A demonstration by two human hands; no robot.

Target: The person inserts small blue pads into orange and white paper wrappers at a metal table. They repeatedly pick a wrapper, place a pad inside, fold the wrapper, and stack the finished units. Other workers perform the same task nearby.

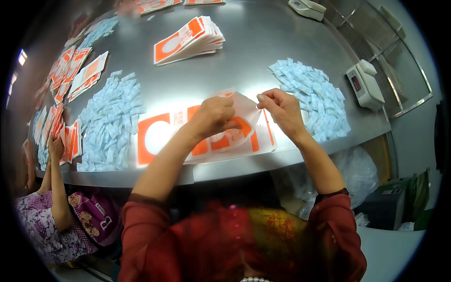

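A printed orange-and-white plastic bag (243, 128) lies in front of me on others of the same kind, its upper edge lifted off the table. The fingers of my left hand (215, 115) are closed on the lifted plastic. My right hand (283, 113) pinches its upper right corner between thumb and fingertips. Whether that hand also has a small packet in it, I cannot tell. A heap of small pale blue sachets (312, 96) lies just right of my right hand. Another sachet heap (112, 124) is to the left of the bags.
Farther back stands a fanned stack of bags (190, 41). A white scale (365, 85) sits by the right edge, a second scale (307, 8) beyond it. At left, a co-worker's hand (55, 148) holds bags beside more bags and sachets. A metal rail (393, 89) borders the right side.
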